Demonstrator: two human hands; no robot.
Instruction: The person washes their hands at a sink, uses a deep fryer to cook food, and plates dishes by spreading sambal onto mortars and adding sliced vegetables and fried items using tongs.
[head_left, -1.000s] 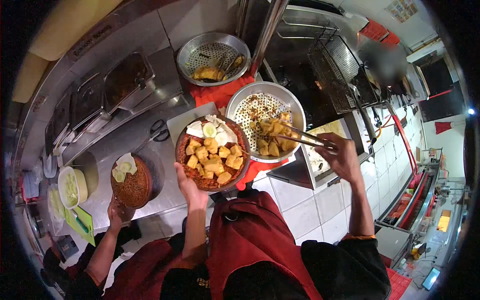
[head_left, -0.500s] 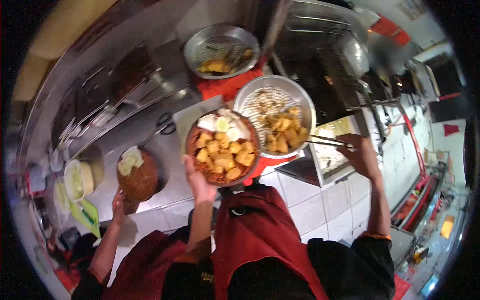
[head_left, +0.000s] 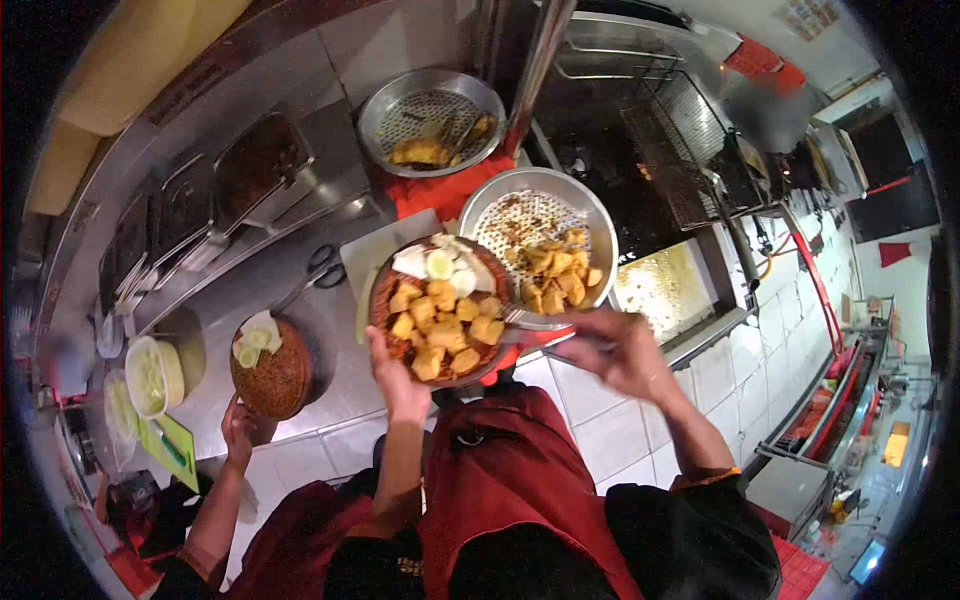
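My left hand [head_left: 402,388] grips the near-left rim of a round brown stoneware dish [head_left: 375,300], tilted towards me. Golden fried chunks [head_left: 440,330], which look like tofu, lie in it over dark red sauce. White slices and cucumber slices [head_left: 440,264] sit at its far side. My right hand [head_left: 622,358], blurred, is closed around tongs [head_left: 515,314] whose tips are at the dish's right edge. Just beyond stands a perforated metal basin [head_left: 605,225] with more fried chunks [head_left: 560,275].
A second perforated basin [head_left: 375,95] stands behind. At left a co-worker's hand [head_left: 238,430] touches another brown dish [head_left: 272,375] with cucumber. Scissors [head_left: 325,268] and a white cutting board [head_left: 362,258] lie on the steel counter [head_left: 215,330]. A fryer [head_left: 665,280] is at right.
My right hand has swung left with the tongs, from the basin to the dish. The pile of fried chunks in the basin is smaller. My left hand still holds the dish.
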